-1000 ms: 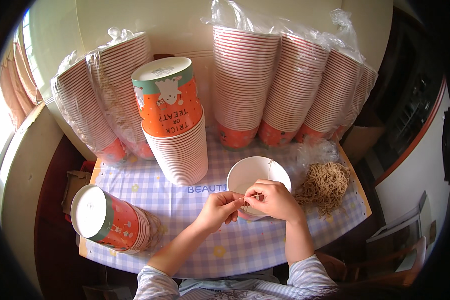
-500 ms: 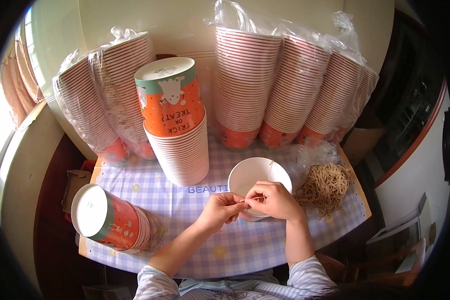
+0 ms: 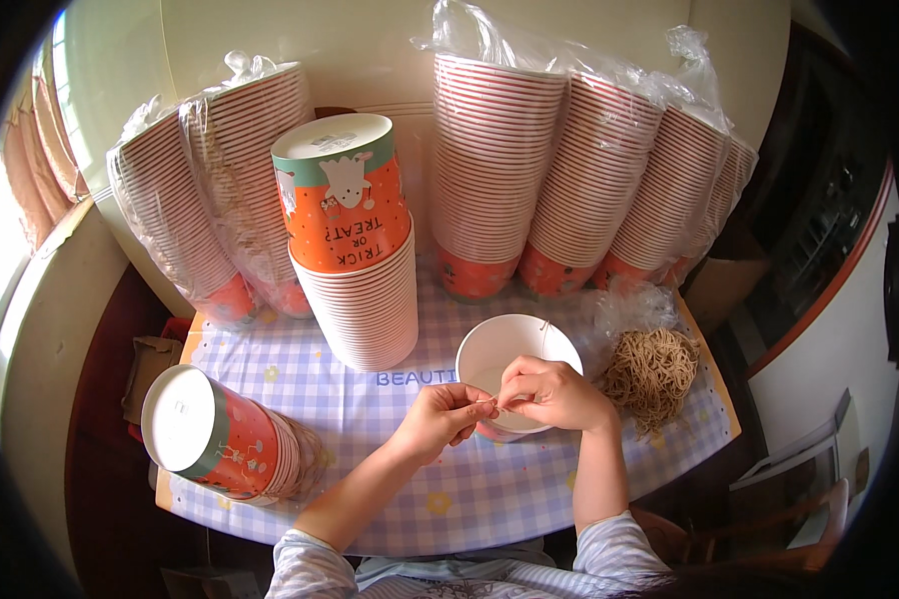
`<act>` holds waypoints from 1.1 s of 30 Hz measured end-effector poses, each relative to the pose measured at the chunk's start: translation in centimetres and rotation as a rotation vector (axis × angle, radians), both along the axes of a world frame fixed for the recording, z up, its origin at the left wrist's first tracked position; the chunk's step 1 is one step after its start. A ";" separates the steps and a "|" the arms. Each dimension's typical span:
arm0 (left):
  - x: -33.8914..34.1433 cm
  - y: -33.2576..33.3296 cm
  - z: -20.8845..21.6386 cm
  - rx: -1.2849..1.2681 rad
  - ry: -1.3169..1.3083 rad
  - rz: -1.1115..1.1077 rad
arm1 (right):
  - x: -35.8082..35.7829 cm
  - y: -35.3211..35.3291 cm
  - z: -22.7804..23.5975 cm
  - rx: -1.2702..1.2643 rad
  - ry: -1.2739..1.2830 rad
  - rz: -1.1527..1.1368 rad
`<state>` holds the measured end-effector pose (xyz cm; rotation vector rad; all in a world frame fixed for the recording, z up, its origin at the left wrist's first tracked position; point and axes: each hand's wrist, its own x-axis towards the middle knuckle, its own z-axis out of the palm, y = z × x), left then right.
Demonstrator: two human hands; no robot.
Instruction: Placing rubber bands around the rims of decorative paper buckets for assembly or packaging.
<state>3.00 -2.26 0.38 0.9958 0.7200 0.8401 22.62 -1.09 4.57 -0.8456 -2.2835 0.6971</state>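
A white-lined paper bucket stands upright on the checked tablecloth, its mouth facing me. A thin cord hangs at the far inner rim. Over the near rim my left hand pinches a thin, light cord between thumb and fingers. Close against it, my right hand is closed with its fingertips on the same cord. My hands hide the near rim and most of the bucket's outside. To the right lies a tangled heap of tan cords, beside crumpled clear plastic.
An orange and green bucket sits upside down on a nested stack left of centre. Another short stack lies tilted at the near left. Tall plastic-wrapped bucket stacks line the back of the checked tablecloth.
My right hand has shifted slightly right, its fingertips drawing a little away from the left hand's. The left hand keeps its pinch, and the bucket stays in place.
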 end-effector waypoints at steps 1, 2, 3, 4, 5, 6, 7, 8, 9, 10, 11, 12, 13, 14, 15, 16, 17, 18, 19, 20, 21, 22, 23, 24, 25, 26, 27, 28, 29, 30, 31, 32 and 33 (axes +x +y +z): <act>0.0 0.0 0.0 0.009 -0.002 -0.002 | -0.1 0.1 -0.1 0.000 0.000 0.001; -0.1 0.0 -0.1 0.009 -0.002 -0.001 | -0.1 0.2 -0.3 0.008 0.014 0.028; -0.1 0.0 -0.1 0.009 0.007 -0.004 | -0.1 0.2 -0.3 0.016 0.027 0.053; -0.1 0.0 -0.1 0.008 0.016 -0.007 | -0.2 0.2 -0.3 0.016 0.027 0.053; -0.1 0.0 -0.1 0.009 0.015 -0.008 | -0.2 0.2 -0.3 0.044 0.027 0.056; 0.0 0.0 -0.1 0.008 0.033 0.001 | -0.3 0.2 -0.3 0.070 0.029 0.059; 0.1 0.0 -0.1 0.007 0.051 0.010 | -0.3 0.2 -0.3 0.071 0.028 0.059; 0.1 0.0 -0.1 0.007 0.050 0.010 | -0.3 0.1 -0.3 0.070 0.025 0.042; 0.1 0.0 -0.2 0.038 0.080 0.027 | -0.4 0.2 -0.2 0.070 0.022 0.028; 0.1 0.0 -0.2 0.068 0.110 0.043 | -0.5 0.1 -0.3 0.070 0.023 0.030; 0.1 -0.1 -0.2 0.068 0.110 0.045 | -0.6 0.1 -0.4 0.082 0.024 0.014; 0.2 -0.1 -0.1 0.091 0.143 0.052 | -0.7 0.0 -0.4 0.093 0.024 -0.005; 0.2 -0.1 -0.1 0.113 0.177 0.058 | -0.7 0.0 -0.4 0.093 0.024 -0.005; 0.2 -0.1 -0.1 0.113 0.176 0.058 | -0.8 -0.1 -0.4 0.094 0.028 -0.008; 0.2 -0.1 -0.2 0.117 0.176 0.062 | -0.9 -0.1 -0.4 0.096 0.033 -0.011; 0.2 -0.1 -0.2 0.122 0.175 0.066 | -0.9 -0.1 -0.3 0.096 0.033 -0.010; 0.1 -0.2 -0.3 0.122 0.175 0.067 | -1.0 -0.1 -0.3 0.085 0.039 -0.019; 0.2 -0.1 -0.3 0.124 0.171 0.063 | -1.0 -0.1 -0.3 0.075 0.044 -0.030; 0.2 -0.1 -0.3 0.126 0.166 0.059 | -1.0 -0.1 -0.3 0.075 0.044 -0.030; 0.2 -0.2 -0.2 0.126 0.165 0.058 | -1.0 0.0 -0.4 0.074 0.047 -0.026; 0.2 -0.2 -0.1 0.120 0.159 0.055 | -1.0 0.0 -0.4 0.072 0.050 -0.020; 0.2 -0.2 -0.1 0.113 0.152 0.052 | -1.0 0.0 -0.4 0.072 0.050 -0.020; 0.2 -0.1 -0.1 0.113 0.152 0.052 | -1.1 0.0 -0.4 0.047 0.035 -0.044; 0.2 -0.1 -0.1 0.104 0.145 0.049 | -1.2 0.0 -0.3 0.022 0.019 -0.066; 0.2 -0.1 -0.2 0.094 0.137 0.046 | -1.3 0.0 -0.3 0.022 0.020 -0.066; 0.1 0.0 -0.2 0.094 0.137 0.047 | -1.5 0.0 -0.3 0.022 0.061 -0.070; 0.1 0.0 -0.2 0.093 0.127 0.040 | -1.5 -0.1 -0.3 0.022 0.102 -0.077; 0.2 -0.1 -0.2 0.092 0.117 0.034 | -1.4 0.0 -0.4 0.023 0.101 -0.077; 0.2 -0.1 -0.2 0.093 0.116 0.033 | -1.3 0.0 -0.6 -0.026 0.110 -0.072; 0.2 -0.1 -0.2 0.090 0.121 0.032 | -1.1 0.1 -0.7 -0.075 0.121 -0.066; 0.2 -0.1 -0.2 0.087 0.126 0.030 | -1.0 0.1 -0.7 -0.076 0.120 -0.066; 0.2 -0.1 -0.2 0.087 0.126 0.031 | -0.9 0.1 -0.7 -0.112 0.151 -0.055; 0.1 -0.1 -0.2 0.086 0.117 0.033 | -0.8 0.2 -0.6 -0.150 0.182 -0.043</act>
